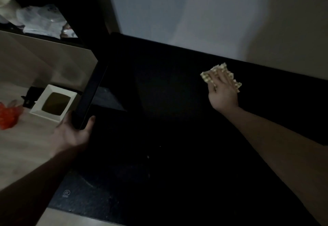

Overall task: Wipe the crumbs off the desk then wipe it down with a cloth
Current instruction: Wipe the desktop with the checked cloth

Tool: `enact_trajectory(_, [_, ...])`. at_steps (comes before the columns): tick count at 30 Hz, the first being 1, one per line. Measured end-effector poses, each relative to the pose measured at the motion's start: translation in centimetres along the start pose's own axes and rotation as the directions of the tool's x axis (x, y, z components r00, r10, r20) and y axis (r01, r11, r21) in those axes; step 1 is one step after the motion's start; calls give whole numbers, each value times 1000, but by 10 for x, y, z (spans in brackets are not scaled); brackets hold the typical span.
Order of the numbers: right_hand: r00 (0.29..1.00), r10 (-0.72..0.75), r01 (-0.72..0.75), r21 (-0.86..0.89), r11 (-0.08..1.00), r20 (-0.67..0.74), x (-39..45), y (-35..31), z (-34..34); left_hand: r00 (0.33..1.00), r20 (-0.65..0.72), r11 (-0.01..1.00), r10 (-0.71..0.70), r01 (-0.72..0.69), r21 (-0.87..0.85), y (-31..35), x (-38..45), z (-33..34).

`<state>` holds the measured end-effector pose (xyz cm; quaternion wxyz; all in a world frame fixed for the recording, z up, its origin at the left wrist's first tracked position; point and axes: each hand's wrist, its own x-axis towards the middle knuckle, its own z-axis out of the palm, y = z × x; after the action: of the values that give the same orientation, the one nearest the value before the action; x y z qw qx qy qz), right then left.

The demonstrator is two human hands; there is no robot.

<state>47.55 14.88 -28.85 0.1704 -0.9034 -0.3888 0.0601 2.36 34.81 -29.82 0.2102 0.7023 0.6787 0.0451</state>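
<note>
The black desk [177, 119] fills the middle of the dim head view. My right hand [221, 92] lies flat on a pale checked cloth [219, 70] near the desk's far edge, pressing it onto the surface. My left hand [74, 131] grips the near end of a long flat black object [92, 91], tilted up off the desk's left side. A few tiny pale crumbs [148, 157] show on the desk in front of me.
A white square box [53, 101] with a dark centre and something orange [8, 117] sit on the pale surface at left. A dark shelf with white items [40, 20] stands at the upper left. A light wall [213, 13] runs behind the desk.
</note>
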Motion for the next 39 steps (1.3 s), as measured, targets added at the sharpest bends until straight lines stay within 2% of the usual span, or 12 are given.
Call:
enact_trajectory(6, [943, -317, 305, 119, 945, 104, -135, -29, 8, 999, 18, 998, 39, -40, 39, 6, -8, -10])
enact_trajectory(11, [895, -422, 384, 230, 894, 143, -275, -54, 2, 996, 22, 993, 83, -84, 77, 7, -11, -13])
enact_trajectory(15, [829, -527, 496, 192, 847, 186, -352, -60, -6, 985, 43, 984, 168, -170, 51, 3, -14, -14])
enact_trajectory(17, [833, -505, 442, 276, 853, 227, -364, -60, -14, 970, 55, 969, 238, -241, 54, 1, -20, -16])
enact_trajectory(21, [914, -342, 176, 543, 821, 220, -325, -60, -40, 918, 16, 914, 396, -396, 87, 13, -49, -14])
enact_trajectory(24, [990, -76, -13, 608, 794, 120, -251, -53, -61, 887, 69, 876, 457, -462, 139, 36, -76, 2])
enact_trajectory(25, [999, 5, -35, 576, 816, 53, -221, -44, -66, 893, 111, 882, 436, -448, 146, 44, -85, 8])
enact_trajectory(27, [995, 70, -27, 479, 877, -73, -166, -25, -76, 918, 161, 912, 363, -386, 141, 58, -97, 20])
enact_trajectory(31, [982, 103, -46, 325, 945, -159, -77, 19, -82, 951, 148, 936, 272, -297, 189, 72, -104, 37])
enact_trajectory(34, [997, 55, -43, 190, 981, -56, -30, 45, -64, 947, 60, 921, 314, -320, 224, 69, -110, 45])
enact_trajectory(37, [986, 114, -115, 0, 993, 125, -17, 54, -38, 941, -46, 919, 335, -316, 236, 70, -117, 48])
enact_trajectory(39, [987, 136, -131, -62, 989, 86, -23, 50, -25, 940, -86, 928, 331, -308, 212, 72, -117, 50])
